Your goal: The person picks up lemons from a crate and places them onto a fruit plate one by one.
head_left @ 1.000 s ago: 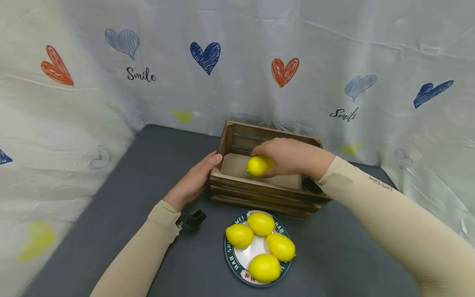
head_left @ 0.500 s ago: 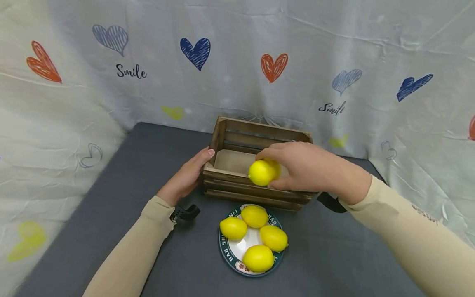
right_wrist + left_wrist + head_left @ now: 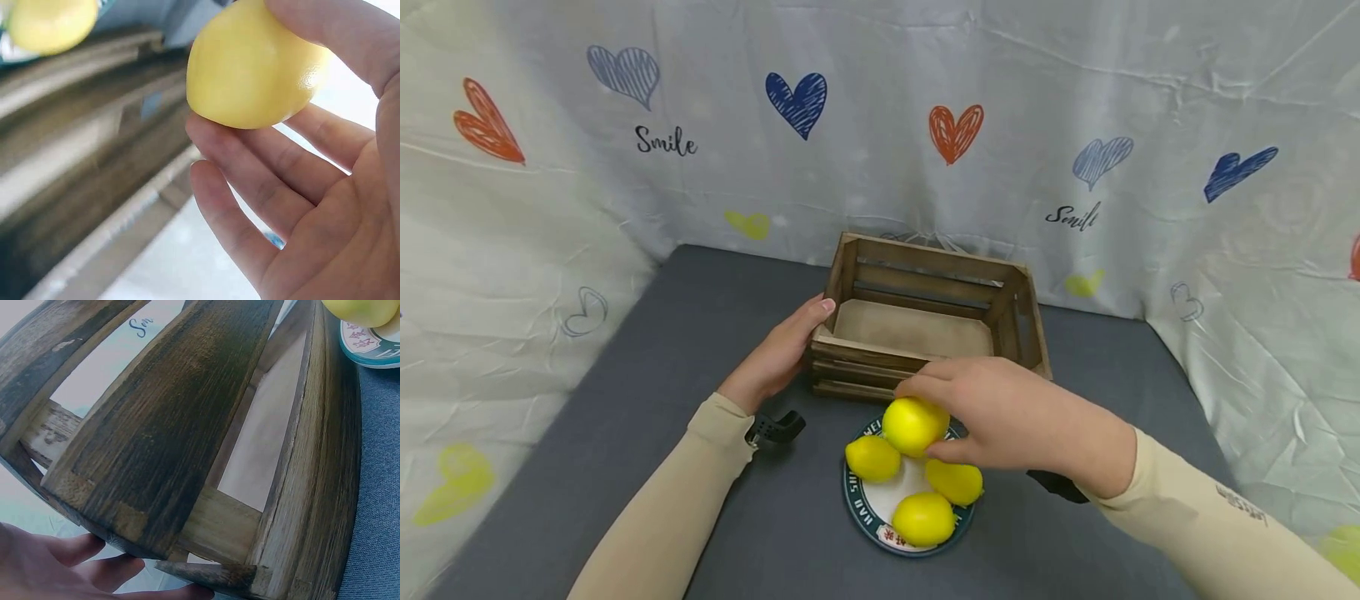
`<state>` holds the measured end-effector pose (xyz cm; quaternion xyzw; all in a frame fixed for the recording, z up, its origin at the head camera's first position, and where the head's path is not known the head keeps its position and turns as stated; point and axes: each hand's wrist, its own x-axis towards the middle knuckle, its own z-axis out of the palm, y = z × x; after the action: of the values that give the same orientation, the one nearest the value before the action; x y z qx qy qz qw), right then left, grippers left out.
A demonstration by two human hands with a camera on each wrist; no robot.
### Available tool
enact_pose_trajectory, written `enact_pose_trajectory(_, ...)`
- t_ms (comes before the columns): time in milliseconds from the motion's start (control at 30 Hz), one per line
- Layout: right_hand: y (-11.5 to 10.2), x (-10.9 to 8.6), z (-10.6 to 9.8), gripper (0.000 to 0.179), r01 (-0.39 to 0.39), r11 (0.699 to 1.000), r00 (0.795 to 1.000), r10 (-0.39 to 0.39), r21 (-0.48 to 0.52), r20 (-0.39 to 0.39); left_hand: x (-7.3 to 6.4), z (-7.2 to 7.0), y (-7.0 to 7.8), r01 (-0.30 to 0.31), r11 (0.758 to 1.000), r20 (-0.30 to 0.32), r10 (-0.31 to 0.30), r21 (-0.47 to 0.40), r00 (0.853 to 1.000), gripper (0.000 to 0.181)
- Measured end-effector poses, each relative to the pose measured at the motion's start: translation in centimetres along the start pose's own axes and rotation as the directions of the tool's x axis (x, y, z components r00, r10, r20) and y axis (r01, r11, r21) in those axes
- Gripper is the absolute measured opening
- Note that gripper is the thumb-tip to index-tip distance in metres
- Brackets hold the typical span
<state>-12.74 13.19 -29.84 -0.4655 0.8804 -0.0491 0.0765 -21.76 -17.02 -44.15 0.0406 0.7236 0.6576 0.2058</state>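
My right hand [image 3: 1000, 412] holds a yellow lemon [image 3: 914, 426] between thumb and fingers, over the back of the plate. In the right wrist view the lemon [image 3: 253, 69] sits at the fingertips, with other fingers spread below it. Three other lemons show on the round white plate [image 3: 895, 483] with a dark green lettered rim; the held one covers the plate's back part. My left hand [image 3: 778, 354] holds the left end of a slatted wooden crate [image 3: 917, 329], thumb at its top edge. In the left wrist view its fingers [image 3: 112, 572] lie against the crate's planks [image 3: 162, 425].
The crate's pale bottom shows bare behind the plate. Dark grey cloth [image 3: 737, 292] covers the table. A whitish curtain [image 3: 880, 50] with printed hearts hangs close behind the crate and along the sides. A black strap [image 3: 778, 427] is on the left wrist.
My right hand has brought the lemon out of the crate, toward me and down over the plate. The left hand stays at the crate's end. The head view has shifted slightly.
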Motion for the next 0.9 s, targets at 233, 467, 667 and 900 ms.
enact_pose_trajectory(233, -0.9, 0.1, 4.8, 0.055, 0.031, 0.998, 0.999, -0.033, 0.046, 0.041, 0.1, 0.0, -0.1, 0.001, 1.000, 0.001, -0.001, -0.003, 1.000, 0.090)
enact_pose_trajectory(467, -1.6, 0.4, 8.1, 0.054, 0.006, 0.997, 0.996, -0.013, 0.081, 0.084, 0.0, 0.1, 0.0, -0.008, 1.000, -0.012, 0.008, -0.015, 1.000, 0.087)
enact_pose_trajectory(667, -1.9, 0.4, 9.1, 0.053, -0.019, 0.995, 0.996, 0.010, 0.103, 0.085, 0.1, 0.1, -0.1, 0.007, 1.000, -0.030, -0.007, -0.003, 1.000, 0.086)
enact_pose_trajectory(900, -2.2, 0.5, 9.8, 0.052, -0.023, 0.994, 0.997, 0.016, 0.105, 0.070, 0.2, 0.1, -0.1, -0.002, 1.000, -0.018, 0.001, -0.015, 1.000, 0.087)
